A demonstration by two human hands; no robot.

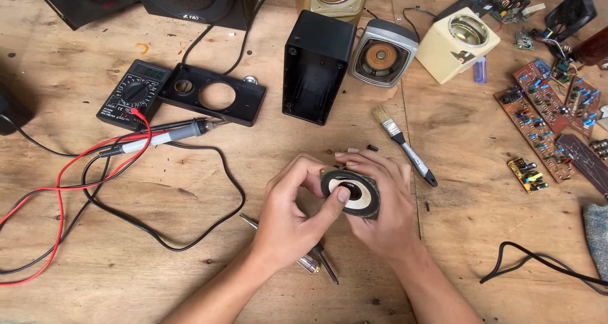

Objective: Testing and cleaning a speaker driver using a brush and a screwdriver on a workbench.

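A small round speaker driver (pixel 361 197) with a pale cone and dark surround is held over the wooden table (pixel 190 279). My right hand (pixel 387 216) cradles it from behind and below. My left hand (pixel 291 213) grips its left edge, with the thumb pressed on the cone's centre. Under my left wrist lies a screwdriver (pixel 315 260) with a clear handle.
A black speaker box (pixel 315 67) and its front panel (pixel 212 95) lie behind, beside a multimeter (pixel 134 93) with red and black leads and a soldering iron (pixel 171 133). A paintbrush (pixel 405 145) lies right of centre. Circuit boards (pixel 544 112) and more speakers (pixel 383 58) sit at the right and back.
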